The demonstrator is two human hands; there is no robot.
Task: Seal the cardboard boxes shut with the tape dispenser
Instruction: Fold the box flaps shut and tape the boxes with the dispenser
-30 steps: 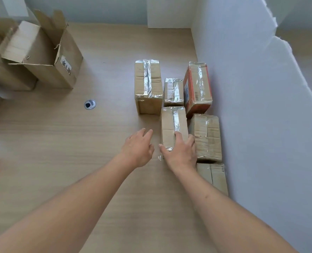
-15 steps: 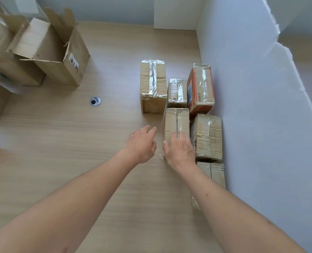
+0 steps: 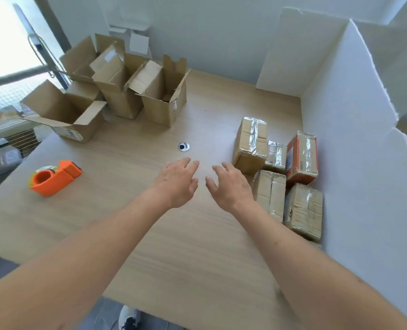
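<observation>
From the head camera, I see both arms stretched out over the wooden table (image 3: 197, 246). The left hand (image 3: 177, 181) has its fingers straight and relaxed, and it holds nothing. The right hand (image 3: 230, 184) is beside it, with fingers also loose and spread, holding nothing; it is just beside the sealed boxes (image 3: 278, 172) but I cannot tell if it touches them.

These sealed boxes stand close together at the right side of the table, against the white foam wall (image 3: 355, 144), and shiny tape runs over their tops. One of them is orange-red (image 3: 301, 158).

The orange tape dispenser (image 3: 54, 177) lies on the left part of the table, well apart from both hands. The open boxes (image 3: 126, 91), with flaps standing up, are grouped at the far left corner. A small round metal hole cover (image 3: 184, 146) sits in the table beyond the hands.
</observation>
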